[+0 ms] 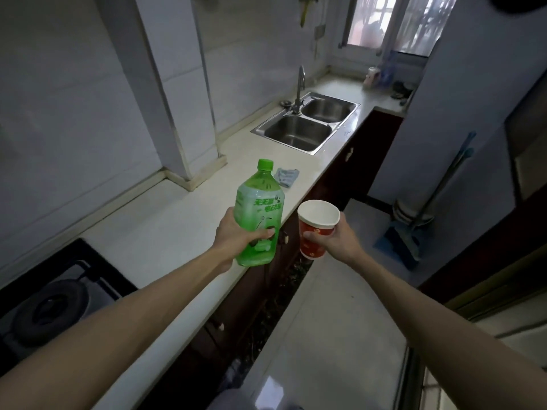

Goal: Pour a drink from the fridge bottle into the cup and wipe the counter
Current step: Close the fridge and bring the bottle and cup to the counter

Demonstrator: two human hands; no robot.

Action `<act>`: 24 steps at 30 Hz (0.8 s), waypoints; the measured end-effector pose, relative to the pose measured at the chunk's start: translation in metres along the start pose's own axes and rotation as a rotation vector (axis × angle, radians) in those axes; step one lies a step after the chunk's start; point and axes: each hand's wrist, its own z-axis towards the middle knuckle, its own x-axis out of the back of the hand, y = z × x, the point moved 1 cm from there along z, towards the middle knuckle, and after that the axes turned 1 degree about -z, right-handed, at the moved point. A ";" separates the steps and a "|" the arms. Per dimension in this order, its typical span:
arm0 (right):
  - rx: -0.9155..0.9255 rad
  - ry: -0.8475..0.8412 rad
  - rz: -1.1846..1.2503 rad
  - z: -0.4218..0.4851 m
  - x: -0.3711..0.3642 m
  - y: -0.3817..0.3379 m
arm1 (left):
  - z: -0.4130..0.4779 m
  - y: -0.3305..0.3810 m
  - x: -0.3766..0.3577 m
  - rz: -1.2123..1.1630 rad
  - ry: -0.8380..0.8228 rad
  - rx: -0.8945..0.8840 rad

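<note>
While gripped low, the bottle (258,211) stands cap-up.

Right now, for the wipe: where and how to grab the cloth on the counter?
Pinch the cloth at its bunched-up middle, coming down from above: it lies crumpled and low on the counter, folds up. Probably free the right hand first; it holds the cup, the left hand the bottle.

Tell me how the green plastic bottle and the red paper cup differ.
The green plastic bottle is taller and capped; the red paper cup is shorter, its mouth open. The bottle is translucent, the cup opaque. The left hand grips the bottle, the right hand the cup. Both are held aloft, near upright.
</note>
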 end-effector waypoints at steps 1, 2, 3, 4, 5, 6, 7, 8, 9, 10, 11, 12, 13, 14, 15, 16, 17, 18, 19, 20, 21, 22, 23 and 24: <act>-0.005 -0.003 0.004 0.006 0.005 0.003 | 0.002 0.002 -0.004 0.006 0.006 0.004; -0.005 -0.007 0.008 0.012 0.008 0.007 | 0.005 0.005 -0.008 0.014 0.011 0.007; -0.001 -0.016 0.012 0.018 0.010 0.009 | 0.008 0.007 -0.011 0.021 0.017 0.005; -0.002 -0.029 0.020 0.024 0.012 0.011 | 0.012 0.010 -0.014 0.029 0.025 0.004; -0.010 -0.040 0.027 0.031 0.013 0.014 | 0.017 0.012 -0.016 0.035 0.032 0.005; -0.018 -0.050 0.031 0.039 0.013 0.016 | 0.021 0.014 -0.017 0.038 0.037 0.008; -0.025 -0.057 0.033 0.045 0.012 0.017 | 0.025 0.015 -0.018 0.037 0.036 0.012; -0.027 -0.066 0.032 0.050 0.011 0.017 | 0.030 0.016 -0.019 0.032 0.034 0.018; -0.029 -0.074 0.026 0.058 0.009 0.018 | 0.036 0.016 -0.021 0.028 0.039 0.028; -0.030 -0.085 0.018 0.066 0.007 0.019 | 0.042 0.016 -0.022 0.025 0.049 0.040; -0.029 -0.101 0.011 0.074 0.005 0.020 | 0.049 0.016 -0.023 0.019 0.060 0.046; -0.024 -0.116 0.003 0.082 0.003 0.020 | 0.056 0.015 -0.023 0.017 0.073 0.052; -0.016 -0.129 -0.002 0.091 0.001 0.019 | 0.063 0.015 -0.023 0.015 0.082 0.051; -0.009 -0.141 -0.012 0.101 -0.002 0.019 | 0.069 0.014 -0.023 0.015 0.091 0.050; 0.002 -0.152 -0.022 0.112 -0.005 0.018 | 0.077 0.012 -0.023 0.011 0.100 0.047; 0.014 -0.170 -0.033 0.123 -0.009 0.017 | 0.086 0.011 -0.022 0.005 0.109 0.049; 0.032 -0.184 -0.038 0.134 -0.012 0.014 | 0.095 0.008 -0.021 0.000 0.119 0.050; 0.045 -0.201 -0.053 0.147 -0.017 0.011 | 0.105 0.005 -0.020 -0.007 0.128 0.053; 0.064 -0.220 -0.066 0.160 -0.022 0.007 | 0.115 0.001 -0.018 -0.017 0.140 0.053; 0.081 -0.236 -0.088 0.174 -0.027 0.004 | 0.125 -0.003 -0.015 -0.028 0.153 0.061; 0.099 -0.256 -0.106 0.189 -0.034 0.002 | 0.135 -0.007 -0.012 -0.042 0.170 0.073; 0.109 -0.294 -0.124 0.203 -0.042 -0.001 | 0.144 -0.012 -0.008 -0.052 0.189 0.092; 0.124 -0.324 -0.132 0.218 -0.051 -0.003 | 0.152 -0.017 -0.005 -0.063 0.202 0.098; 0.126 -0.346 -0.149 0.230 -0.060 -0.006 | 0.159 -0.020 0.000 -0.069 0.217 0.109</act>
